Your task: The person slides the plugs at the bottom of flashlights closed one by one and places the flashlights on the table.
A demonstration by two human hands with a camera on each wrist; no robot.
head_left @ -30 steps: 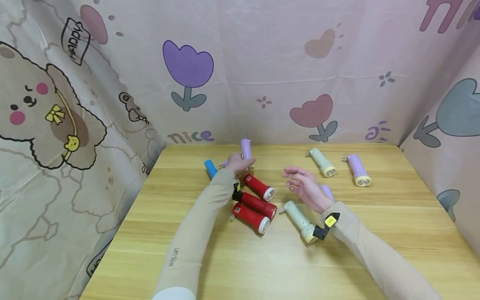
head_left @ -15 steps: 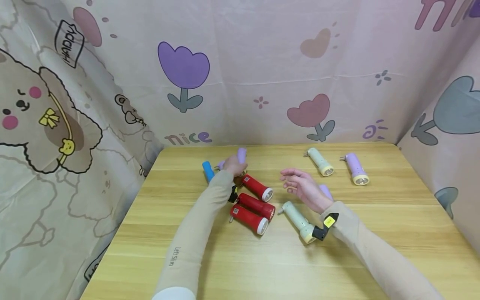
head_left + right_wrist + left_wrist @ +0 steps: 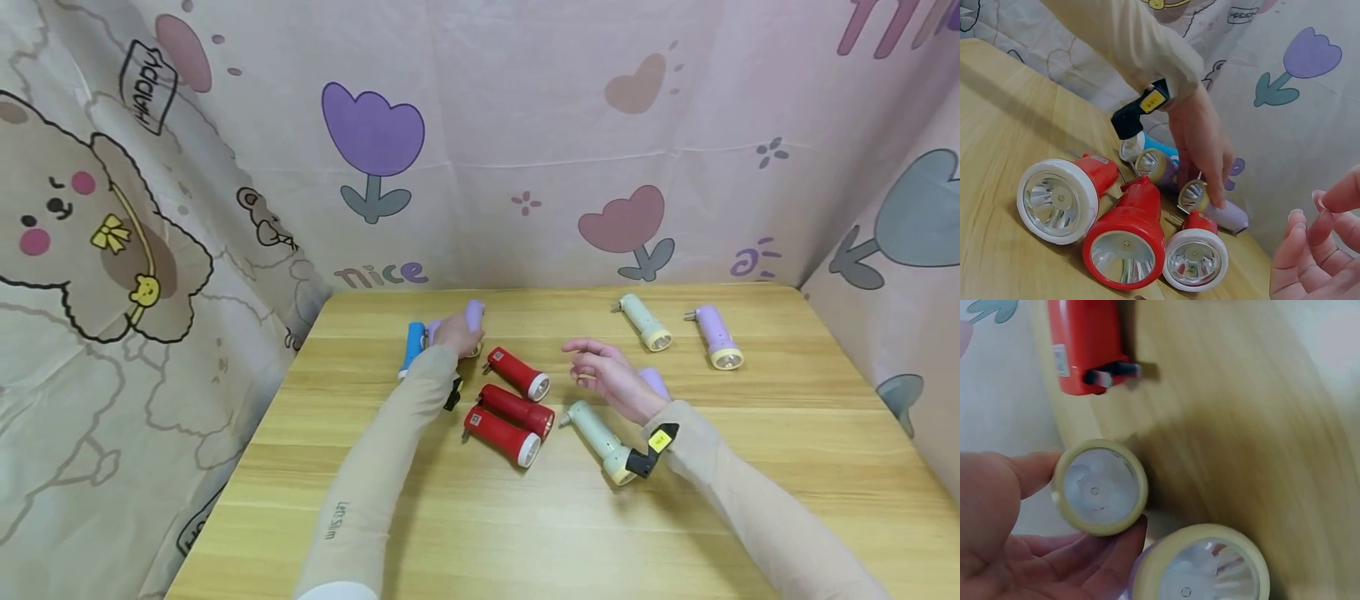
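Observation:
My left hand grips a purple flashlight near the back left of the table. Its cream-rimmed lens faces the left wrist camera, with thumb and fingers around the rim. Close beside it lies a second purple flashlight, mostly behind the hand in the head view. Left of both is a blue flashlight. My right hand hovers palm inward with loosely bent fingers and holds nothing. Partly behind that hand shows another purple flashlight, and a mint-green flashlight lies just in front.
Three red flashlights lie in a column mid-table: a far one, a middle one and a near one. Back right lie a mint flashlight and a purple flashlight. A printed curtain stands behind the table.
My left hand has brought the purple flashlight down and leftward, next to the other purple one beside the blue flashlight. My right hand has stayed nearly still.

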